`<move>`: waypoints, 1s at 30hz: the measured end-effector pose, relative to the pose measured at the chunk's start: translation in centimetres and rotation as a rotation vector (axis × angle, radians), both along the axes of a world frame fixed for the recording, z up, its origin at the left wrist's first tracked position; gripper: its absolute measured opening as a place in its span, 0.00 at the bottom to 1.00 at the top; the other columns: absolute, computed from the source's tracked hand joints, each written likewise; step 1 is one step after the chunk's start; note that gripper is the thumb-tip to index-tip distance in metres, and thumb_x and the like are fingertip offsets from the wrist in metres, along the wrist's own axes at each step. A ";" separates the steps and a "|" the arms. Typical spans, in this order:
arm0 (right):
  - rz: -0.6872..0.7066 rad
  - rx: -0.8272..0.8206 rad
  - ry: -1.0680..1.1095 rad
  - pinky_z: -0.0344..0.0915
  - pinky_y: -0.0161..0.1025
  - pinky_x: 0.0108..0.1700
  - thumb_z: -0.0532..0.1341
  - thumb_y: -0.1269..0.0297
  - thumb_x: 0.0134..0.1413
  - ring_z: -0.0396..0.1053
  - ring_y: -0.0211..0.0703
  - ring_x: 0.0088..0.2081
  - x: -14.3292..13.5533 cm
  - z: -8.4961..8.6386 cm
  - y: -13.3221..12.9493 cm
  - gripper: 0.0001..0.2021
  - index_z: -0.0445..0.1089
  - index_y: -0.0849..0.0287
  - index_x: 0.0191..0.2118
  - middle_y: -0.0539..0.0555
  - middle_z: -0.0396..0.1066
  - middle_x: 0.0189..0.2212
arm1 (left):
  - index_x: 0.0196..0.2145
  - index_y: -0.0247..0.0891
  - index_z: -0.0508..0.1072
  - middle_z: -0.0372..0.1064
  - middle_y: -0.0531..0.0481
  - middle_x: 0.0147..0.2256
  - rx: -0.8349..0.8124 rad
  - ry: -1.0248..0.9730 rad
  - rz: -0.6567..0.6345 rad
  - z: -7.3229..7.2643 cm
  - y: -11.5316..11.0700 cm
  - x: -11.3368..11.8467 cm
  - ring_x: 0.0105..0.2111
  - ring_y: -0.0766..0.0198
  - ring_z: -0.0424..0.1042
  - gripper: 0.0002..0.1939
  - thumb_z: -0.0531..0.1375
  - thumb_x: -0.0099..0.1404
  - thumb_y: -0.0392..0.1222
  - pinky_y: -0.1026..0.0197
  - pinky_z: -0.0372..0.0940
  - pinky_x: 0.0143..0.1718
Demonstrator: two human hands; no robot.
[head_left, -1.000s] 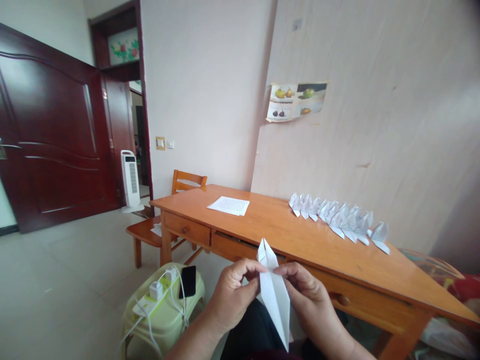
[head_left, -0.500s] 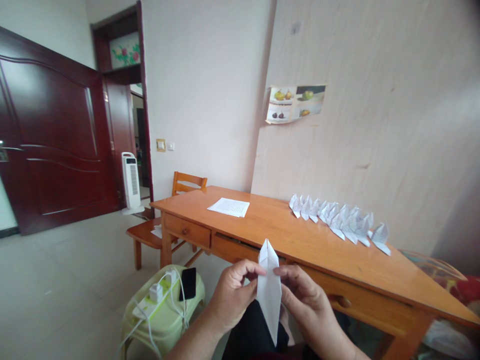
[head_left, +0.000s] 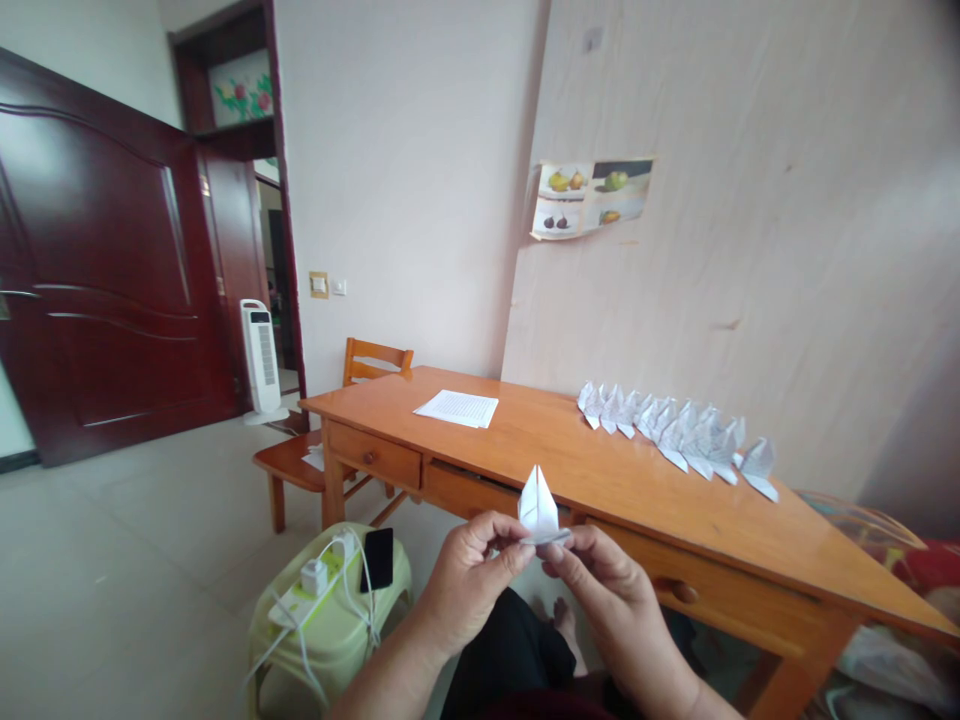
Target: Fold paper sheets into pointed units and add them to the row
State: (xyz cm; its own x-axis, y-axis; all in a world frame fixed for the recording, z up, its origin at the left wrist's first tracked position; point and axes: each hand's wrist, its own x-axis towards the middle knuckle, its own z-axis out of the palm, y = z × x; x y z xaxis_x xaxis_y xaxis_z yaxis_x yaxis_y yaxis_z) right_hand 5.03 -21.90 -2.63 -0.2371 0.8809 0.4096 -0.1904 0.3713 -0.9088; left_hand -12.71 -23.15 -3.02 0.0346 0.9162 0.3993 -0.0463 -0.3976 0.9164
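Note:
A small folded white paper [head_left: 538,505] is held up in front of the desk's front edge, its pointed part upright and its lower part bent at the fingers. My left hand [head_left: 469,580] pinches its left side between thumb and fingers. On the right side, my right hand [head_left: 611,595] grips the fold with thumb and fingers. Several folded white paper pieces [head_left: 675,430] stand in a row toward the right back of the wooden desk [head_left: 525,440]. A stack of printed sheets [head_left: 457,408] lies at the desk's left part.
Left of my arms, a green stool [head_left: 337,620] bears a power strip [head_left: 304,600] with white cables and a black phone [head_left: 377,560]. A wooden chair [head_left: 289,462] stands at the desk's left end. A white tower fan [head_left: 260,360] is by the doorway.
The long lower part of the paper, which hung down, is now folded up at my fingers. My fingertips have come closer together below the upright point. The view has shifted slightly.

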 end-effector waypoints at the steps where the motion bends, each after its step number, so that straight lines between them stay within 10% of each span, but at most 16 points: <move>1: -0.007 -0.026 0.021 0.65 0.36 0.40 0.68 0.58 0.57 0.67 0.40 0.34 -0.2 0.0 0.0 0.06 0.75 0.53 0.34 0.49 0.72 0.29 | 0.39 0.38 0.77 0.74 0.48 0.35 -0.003 -0.008 0.009 0.0 0.0 0.1 0.37 0.60 0.70 0.11 0.66 0.64 0.47 0.61 0.64 0.42; 30: -0.040 -0.344 0.223 0.60 0.35 0.31 0.70 0.64 0.52 0.64 0.38 0.28 -1.4 -1.2 1.1 0.12 0.64 0.55 0.33 0.47 0.68 0.25 | 0.32 0.37 0.71 0.70 0.50 0.31 -0.175 -0.222 0.076 -1.1 0.8 1.9 0.35 0.61 0.67 0.11 0.66 0.60 0.46 0.61 0.59 0.40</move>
State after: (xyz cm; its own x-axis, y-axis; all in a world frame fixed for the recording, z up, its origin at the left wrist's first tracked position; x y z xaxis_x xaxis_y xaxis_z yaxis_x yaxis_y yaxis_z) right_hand 3.60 -20.83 -3.79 -0.1388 0.9822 0.1268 -0.3886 0.0638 -0.9192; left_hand -10.83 -22.37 -4.12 -0.1074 0.9683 0.2254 -0.2291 -0.2447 0.9422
